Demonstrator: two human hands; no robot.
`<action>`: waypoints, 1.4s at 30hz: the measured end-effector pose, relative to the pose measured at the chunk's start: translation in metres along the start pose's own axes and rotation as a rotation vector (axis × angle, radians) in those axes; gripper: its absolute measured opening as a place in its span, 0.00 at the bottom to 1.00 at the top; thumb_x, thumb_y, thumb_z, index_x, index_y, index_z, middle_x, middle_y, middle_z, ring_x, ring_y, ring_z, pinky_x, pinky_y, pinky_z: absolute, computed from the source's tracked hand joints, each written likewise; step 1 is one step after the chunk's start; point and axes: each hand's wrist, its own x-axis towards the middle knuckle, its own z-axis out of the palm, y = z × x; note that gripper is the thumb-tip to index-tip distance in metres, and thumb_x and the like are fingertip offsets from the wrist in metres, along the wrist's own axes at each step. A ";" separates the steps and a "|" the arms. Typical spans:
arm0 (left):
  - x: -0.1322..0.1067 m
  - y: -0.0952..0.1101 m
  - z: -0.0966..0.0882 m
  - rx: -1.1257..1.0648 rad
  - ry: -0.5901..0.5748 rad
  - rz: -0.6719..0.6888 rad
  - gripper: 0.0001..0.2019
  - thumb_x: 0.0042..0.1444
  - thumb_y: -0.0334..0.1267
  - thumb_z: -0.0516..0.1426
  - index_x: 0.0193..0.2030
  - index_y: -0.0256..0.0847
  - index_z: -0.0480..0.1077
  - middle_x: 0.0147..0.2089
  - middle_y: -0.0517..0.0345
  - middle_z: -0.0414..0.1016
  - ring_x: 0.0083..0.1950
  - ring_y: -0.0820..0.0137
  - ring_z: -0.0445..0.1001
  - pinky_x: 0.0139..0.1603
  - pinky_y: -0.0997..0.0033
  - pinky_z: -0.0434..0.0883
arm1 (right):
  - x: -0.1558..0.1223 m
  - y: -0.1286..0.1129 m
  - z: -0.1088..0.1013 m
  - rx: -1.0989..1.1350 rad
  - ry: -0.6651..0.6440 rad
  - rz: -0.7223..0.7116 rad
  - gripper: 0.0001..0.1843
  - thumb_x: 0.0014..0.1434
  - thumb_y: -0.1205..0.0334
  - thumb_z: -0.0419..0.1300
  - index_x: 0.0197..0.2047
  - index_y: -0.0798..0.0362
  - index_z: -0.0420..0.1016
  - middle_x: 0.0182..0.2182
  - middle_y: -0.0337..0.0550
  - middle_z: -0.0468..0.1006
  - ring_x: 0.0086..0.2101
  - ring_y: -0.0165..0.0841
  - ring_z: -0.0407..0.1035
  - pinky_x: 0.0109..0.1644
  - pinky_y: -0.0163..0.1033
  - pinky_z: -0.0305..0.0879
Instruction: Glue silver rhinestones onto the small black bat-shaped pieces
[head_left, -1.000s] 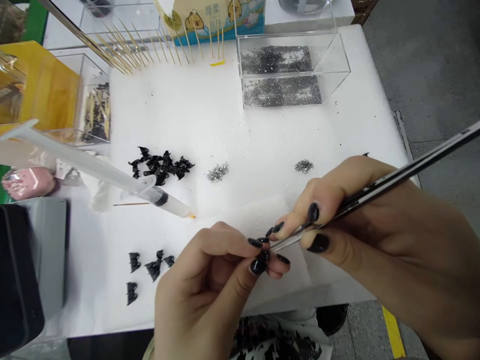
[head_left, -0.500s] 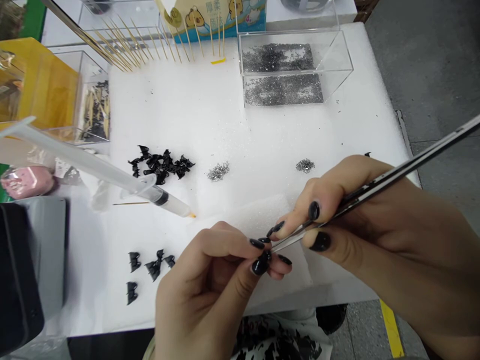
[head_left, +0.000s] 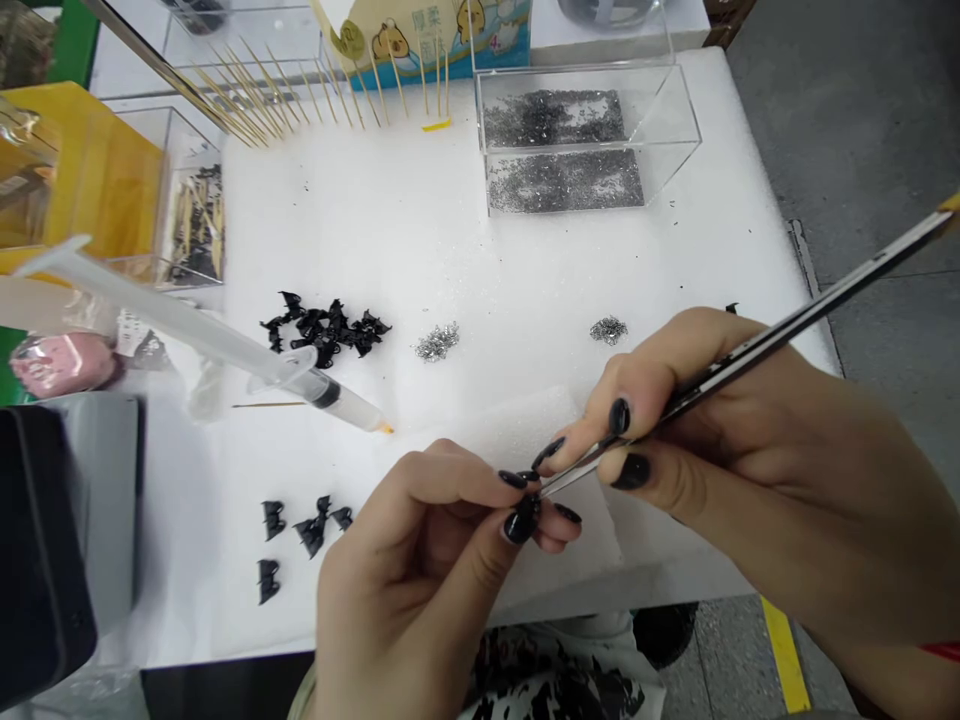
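Near the worktop's (head_left: 465,250) front edge, the left hand (head_left: 420,580) pinches a tiny black piece (head_left: 527,503); the right hand (head_left: 720,440) clamps tweezers (head_left: 750,358) touching it. A loosened grip or hard push could drop it.

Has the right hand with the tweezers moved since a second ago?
No, barely. The right hand still pinches the tweezers just below the small silver pile, tips meeting the left hand; only the far end of the tweezers tilted slightly upward.

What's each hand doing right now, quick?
Left hand: fingertips pinched shut on something too small to tell.
Right hand: closed on tweezers, tips meeting the left fingertips.
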 end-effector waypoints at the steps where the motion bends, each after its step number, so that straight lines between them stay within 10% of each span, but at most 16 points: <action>1: 0.000 0.000 0.000 -0.008 -0.002 0.002 0.17 0.69 0.19 0.60 0.45 0.49 0.82 0.38 0.63 0.85 0.42 0.71 0.89 0.48 0.79 0.84 | 0.001 -0.001 0.000 -0.022 -0.006 -0.005 0.11 0.69 0.69 0.67 0.40 0.44 0.72 0.30 0.31 0.82 0.36 0.27 0.84 0.40 0.25 0.81; 42: 0.001 0.001 0.002 0.055 0.075 0.007 0.08 0.65 0.27 0.68 0.41 0.45 0.82 0.32 0.61 0.86 0.33 0.69 0.89 0.40 0.80 0.84 | 0.005 0.005 0.000 0.191 -0.005 0.029 0.12 0.66 0.75 0.65 0.42 0.47 0.71 0.35 0.34 0.83 0.35 0.30 0.82 0.39 0.33 0.81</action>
